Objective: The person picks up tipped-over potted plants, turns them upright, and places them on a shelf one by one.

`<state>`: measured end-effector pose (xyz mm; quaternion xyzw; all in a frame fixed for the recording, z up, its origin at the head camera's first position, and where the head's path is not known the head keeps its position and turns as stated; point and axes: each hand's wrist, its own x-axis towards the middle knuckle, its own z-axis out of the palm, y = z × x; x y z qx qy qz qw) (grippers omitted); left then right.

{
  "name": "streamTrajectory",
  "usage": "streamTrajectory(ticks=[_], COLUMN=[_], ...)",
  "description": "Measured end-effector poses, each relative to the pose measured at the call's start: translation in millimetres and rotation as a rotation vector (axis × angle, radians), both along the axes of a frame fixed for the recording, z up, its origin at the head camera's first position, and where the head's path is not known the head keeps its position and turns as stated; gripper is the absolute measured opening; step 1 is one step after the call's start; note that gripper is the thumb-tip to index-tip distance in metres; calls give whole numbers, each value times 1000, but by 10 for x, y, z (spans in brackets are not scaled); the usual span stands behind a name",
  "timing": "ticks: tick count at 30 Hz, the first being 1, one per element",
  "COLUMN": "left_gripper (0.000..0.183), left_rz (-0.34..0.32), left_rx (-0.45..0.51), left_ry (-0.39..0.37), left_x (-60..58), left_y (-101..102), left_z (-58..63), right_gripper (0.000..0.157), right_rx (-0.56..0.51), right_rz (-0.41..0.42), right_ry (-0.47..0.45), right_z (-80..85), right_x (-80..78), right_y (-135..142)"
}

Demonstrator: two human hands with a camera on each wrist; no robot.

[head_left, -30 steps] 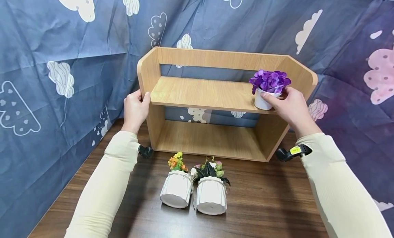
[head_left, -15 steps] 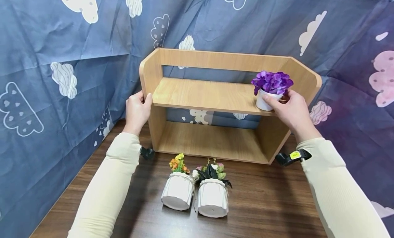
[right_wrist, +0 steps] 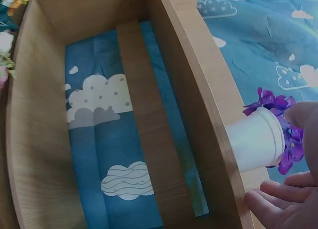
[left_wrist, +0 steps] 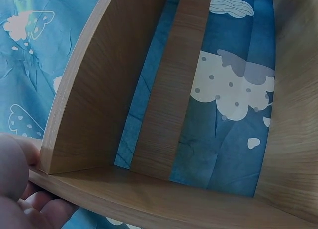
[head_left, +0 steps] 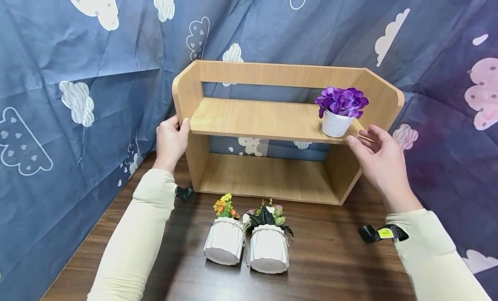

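A wooden two-tier shelf (head_left: 253,117) stands on a dark table. My left hand (head_left: 169,141) grips its left side panel at the height of the upper board; the left wrist view shows the fingers (left_wrist: 52,209) curled under the panel's edge. On the right end of the upper board stands a white pot (head_left: 336,123) of purple flowers (head_left: 341,102), upright. Just right of the pot is my right hand (head_left: 383,160), its fingers apart and holding nothing. In the right wrist view the white pot (right_wrist: 256,139) shows between the thumb and fingers, apart from them.
Two ribbed white pots lie on their sides in front of the shelf: one (head_left: 224,241) with orange and yellow flowers, one (head_left: 268,249) with dark leaves and pink-white flowers. A blue cloud-print curtain (head_left: 116,97) hangs around the back and sides.
My right hand has let go of the white flower pot and drawn back to the right and down. The pot stays on the upper board. The left hand keeps its grip.
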<state>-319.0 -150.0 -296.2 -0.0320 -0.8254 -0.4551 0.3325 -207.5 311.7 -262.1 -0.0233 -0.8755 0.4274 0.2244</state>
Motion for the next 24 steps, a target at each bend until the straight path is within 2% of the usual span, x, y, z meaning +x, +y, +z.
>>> streamTrajectory(ticks=[5, 10, 24], left_gripper=[30, 31, 31], left_rz=[-1, -6, -4], left_rx=[1, 7, 16], left_ry=[6, -2, -5], left_x=[-5, 4, -6], left_y=[-16, -4, -7], left_z=[14, -4, -7], right_gripper=[66, 53, 45], right_rx=[102, 156, 196], right_rz=[-25, 32, 119], right_ry=[73, 94, -11], right_z=[-117, -276, -521], right_x=[153, 296, 554], right_y=[-35, -82, -305])
